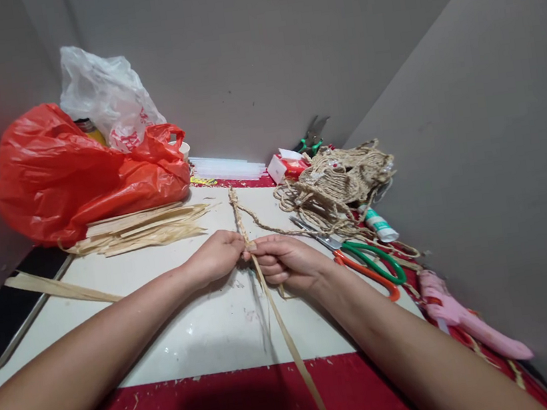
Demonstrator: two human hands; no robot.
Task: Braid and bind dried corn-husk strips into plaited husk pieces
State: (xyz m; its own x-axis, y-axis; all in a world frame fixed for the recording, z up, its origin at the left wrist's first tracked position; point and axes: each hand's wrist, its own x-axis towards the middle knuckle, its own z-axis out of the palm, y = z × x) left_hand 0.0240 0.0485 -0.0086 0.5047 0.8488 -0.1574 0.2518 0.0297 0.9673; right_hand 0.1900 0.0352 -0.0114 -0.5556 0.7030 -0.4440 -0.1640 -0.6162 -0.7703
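Note:
A narrow braided strip (237,215) of pale dry fibre runs away from my hands over the white board. My left hand (219,258) pinches its near end from the left. Close against it, my right hand (283,261) is closed on the same end, thumb and forefinger together. From between the fingers a long flat pale strand (293,350) hangs toward me past the board's front edge. A thin twisted cord (260,222) leads from near the braid's far end to the right.
Flat dry strips (150,228) lie at the left by a red plastic bag (89,182) and a dark phone (15,306). At right are coiled rope (345,179), scissors (366,263) and a pink glue gun (470,320). The white board (181,345) rests on red cloth.

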